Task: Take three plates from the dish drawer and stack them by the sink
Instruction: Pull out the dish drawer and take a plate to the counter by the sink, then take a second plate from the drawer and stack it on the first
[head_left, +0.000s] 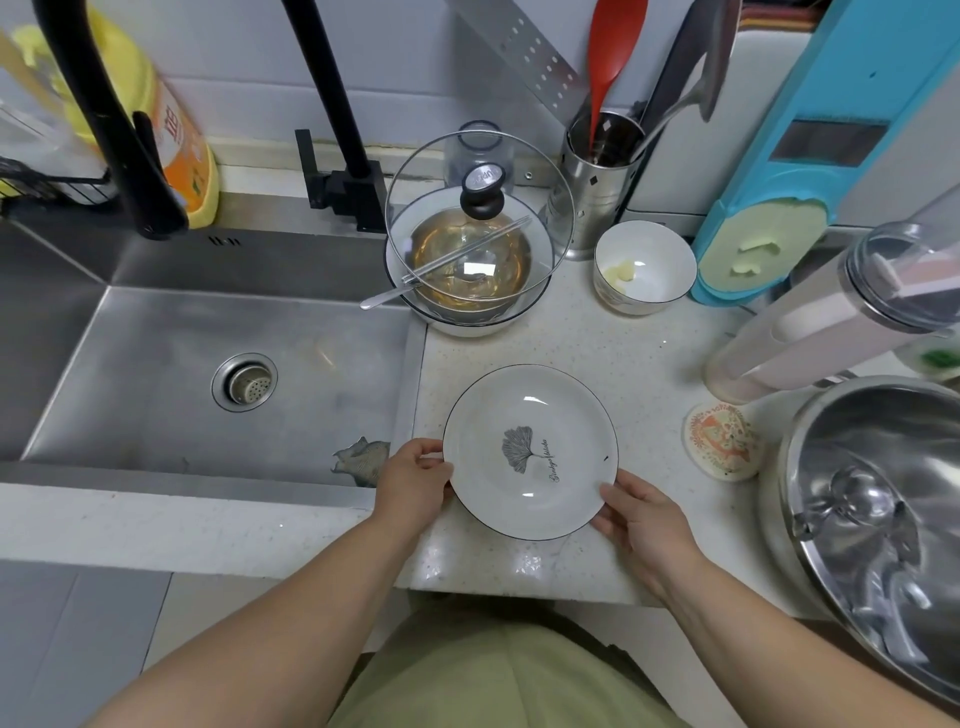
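Nearest, both hands grip one plate (530, 452): the left hand (410, 480) pinches its left rim, the right hand (641, 519) its near-right rim, fingers closed on the edge. It seems to be settling on the counter (597, 358), just right of the sink (208, 364). I see only one plate, so the stack looks barely begun; next calls for letting go and fetching more from the drawer, which is out of view. It is glossy white ceramic, round and shallow, dark-rimmed, with a leaf print. Farther off stands a bowl (467, 291) under a glass lid (480, 218).
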